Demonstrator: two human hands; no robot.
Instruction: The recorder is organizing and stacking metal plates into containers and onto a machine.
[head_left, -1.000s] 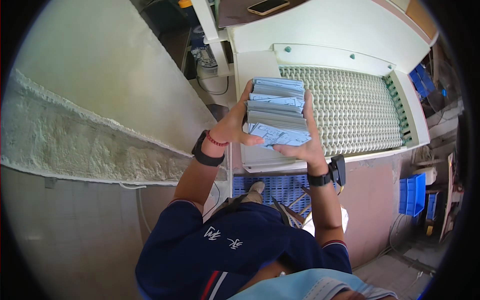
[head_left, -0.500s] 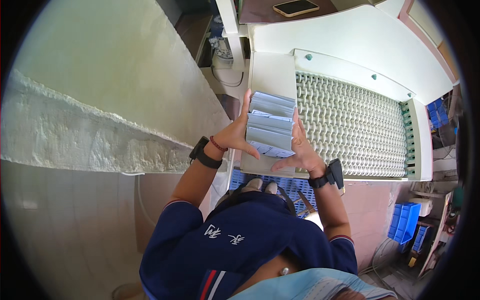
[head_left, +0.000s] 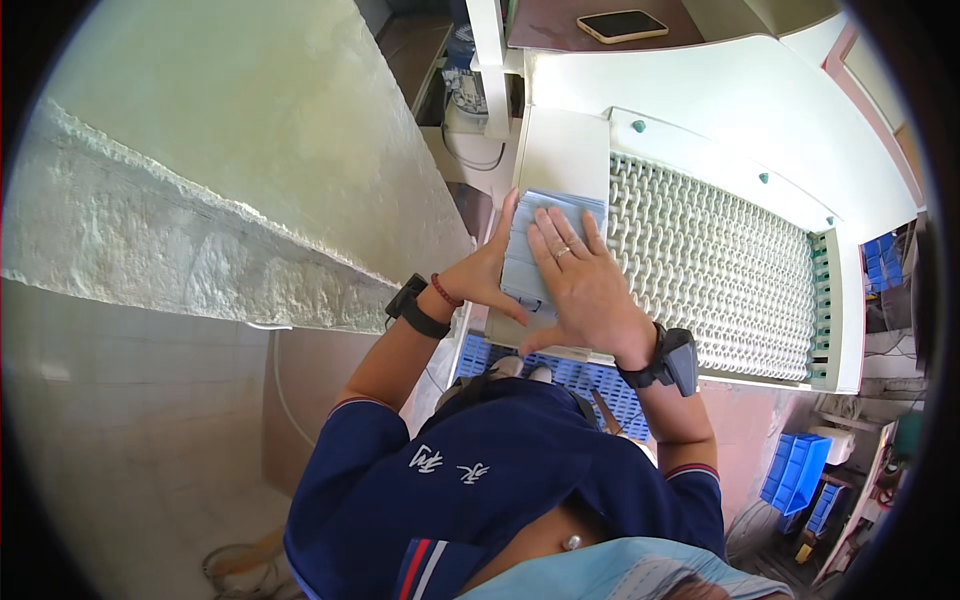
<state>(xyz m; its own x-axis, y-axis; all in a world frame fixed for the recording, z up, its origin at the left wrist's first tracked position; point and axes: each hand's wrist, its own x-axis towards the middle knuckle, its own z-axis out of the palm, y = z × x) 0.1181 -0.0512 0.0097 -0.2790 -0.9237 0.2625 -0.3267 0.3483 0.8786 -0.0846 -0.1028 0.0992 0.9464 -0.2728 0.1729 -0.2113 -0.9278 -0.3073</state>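
A squared stack of thin pale blue-grey sheets or cards [head_left: 521, 255] sits on the white ledge [head_left: 562, 150] at the machine's left end. My left hand [head_left: 487, 270] stands along the stack's left side, fingers stretched and the thumb spread around its near corner. Over the top and right part lies my right hand [head_left: 588, 285], palm down, with its fingers extended, a ring on one of them and the thumb apart. It hides much of the stack, so what the sheets are cannot be made out.
Right of the ledge is a bed of white ring-like rollers [head_left: 710, 260] in a white machine frame. A phone [head_left: 622, 26] lies on a brown surface beyond. A rough-edged pale slab [head_left: 230, 170] fills the left. Blue crates [head_left: 795, 472] stand at lower right.
My right hand has moved from the stack's right side onto its top and flattened there. The sheets, bunched with gaps before, look more even. My left hand stays along the left side.
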